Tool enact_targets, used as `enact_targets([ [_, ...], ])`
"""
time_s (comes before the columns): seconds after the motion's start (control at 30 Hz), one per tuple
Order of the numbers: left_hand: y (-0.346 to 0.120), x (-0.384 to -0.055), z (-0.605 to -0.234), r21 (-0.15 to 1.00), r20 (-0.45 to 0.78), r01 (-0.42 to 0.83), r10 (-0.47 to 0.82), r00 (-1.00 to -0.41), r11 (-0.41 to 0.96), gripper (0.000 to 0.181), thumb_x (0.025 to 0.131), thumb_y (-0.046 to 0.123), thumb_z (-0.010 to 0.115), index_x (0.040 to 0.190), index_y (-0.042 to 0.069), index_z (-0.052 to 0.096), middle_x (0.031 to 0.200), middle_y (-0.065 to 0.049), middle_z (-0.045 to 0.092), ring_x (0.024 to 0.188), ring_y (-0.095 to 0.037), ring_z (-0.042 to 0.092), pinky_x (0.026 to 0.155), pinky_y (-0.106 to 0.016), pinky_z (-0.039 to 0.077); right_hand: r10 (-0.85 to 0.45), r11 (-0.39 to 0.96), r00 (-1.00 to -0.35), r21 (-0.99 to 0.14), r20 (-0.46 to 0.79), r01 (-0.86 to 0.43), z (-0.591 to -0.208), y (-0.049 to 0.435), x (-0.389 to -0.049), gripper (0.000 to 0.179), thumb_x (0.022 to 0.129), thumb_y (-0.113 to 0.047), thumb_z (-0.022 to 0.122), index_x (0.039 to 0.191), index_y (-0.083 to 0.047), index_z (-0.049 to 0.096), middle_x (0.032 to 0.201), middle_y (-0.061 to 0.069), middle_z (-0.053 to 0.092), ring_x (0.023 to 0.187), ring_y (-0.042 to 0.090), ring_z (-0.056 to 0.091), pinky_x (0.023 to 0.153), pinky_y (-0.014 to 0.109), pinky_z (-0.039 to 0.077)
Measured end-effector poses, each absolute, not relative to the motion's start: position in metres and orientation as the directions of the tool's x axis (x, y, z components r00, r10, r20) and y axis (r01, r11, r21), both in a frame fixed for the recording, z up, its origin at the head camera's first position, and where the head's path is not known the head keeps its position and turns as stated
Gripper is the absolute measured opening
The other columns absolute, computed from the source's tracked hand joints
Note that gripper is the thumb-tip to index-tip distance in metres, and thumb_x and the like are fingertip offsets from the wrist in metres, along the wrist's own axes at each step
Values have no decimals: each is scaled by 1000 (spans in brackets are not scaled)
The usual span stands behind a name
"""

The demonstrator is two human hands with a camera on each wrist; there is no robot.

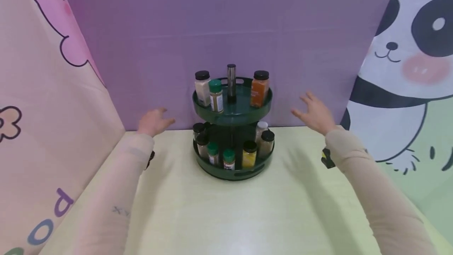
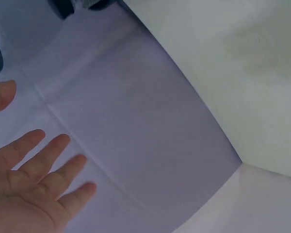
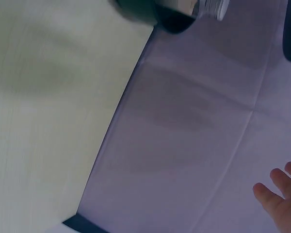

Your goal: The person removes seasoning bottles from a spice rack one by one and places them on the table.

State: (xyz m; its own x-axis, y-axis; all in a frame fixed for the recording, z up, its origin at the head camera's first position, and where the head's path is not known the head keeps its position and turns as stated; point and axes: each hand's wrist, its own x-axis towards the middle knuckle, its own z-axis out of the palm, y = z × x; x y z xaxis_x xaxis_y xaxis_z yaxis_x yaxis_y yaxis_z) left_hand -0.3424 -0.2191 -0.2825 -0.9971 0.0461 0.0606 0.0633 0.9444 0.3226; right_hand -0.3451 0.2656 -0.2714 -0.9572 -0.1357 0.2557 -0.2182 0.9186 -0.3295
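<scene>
A dark green two-tier turntable rack point(image 1: 231, 120) stands at the back of the table with spice jars on both tiers. Its upper tier carries a black-lidded pale jar point(image 1: 203, 89), a green-lidded jar point(image 1: 216, 97) and an orange jar point(image 1: 260, 89) around a metal post point(image 1: 231, 83). Several more jars crowd the lower tier, among them a yellow jar point(image 1: 249, 155). To the rack's left, my left hand point(image 1: 153, 122) is held in the air, fingers spread and holding nothing. My right hand point(image 1: 314, 113) hovers to the right of it, fingers apart, also holding nothing.
The pale table point(image 1: 226, 211) meets a purple backdrop point(image 1: 233, 19) just behind the rack. A pink printed panel point(image 1: 46, 101) rises on the left, and a panda-printed panel point(image 1: 400, 70) on the right. Both forearms cast shadows on the tabletop.
</scene>
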Motion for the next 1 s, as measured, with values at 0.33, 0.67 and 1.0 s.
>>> enact_targets([
  [0.33,-201,-344,-322,426,193,136,57,-980,895,49,90,30,50,127,-3,50,127,-20,55,114,-39,51,94,-51,41,-148,870,-931,-404,333,-283,-291,261,-335,51,90,-25,54,128,8,45,129,30,44,119,45,39,100,57,30],
  [0.67,-193,-344,-373,508,187,68,-33,-982,859,44,88,28,52,124,1,55,126,-18,56,113,-39,52,90,-51,43,-173,858,-933,-418,316,-300,-317,263,-331,44,90,-20,53,123,8,48,118,29,53,103,41,54,87,54,43],
  [1.0,-173,-346,-407,614,113,38,-40,-993,788,46,88,27,51,122,-4,55,121,-21,58,110,-37,55,94,-47,42,-171,855,-943,-433,287,-287,-337,262,-330,46,90,-23,54,124,7,49,120,27,54,108,41,52,90,54,41],
])
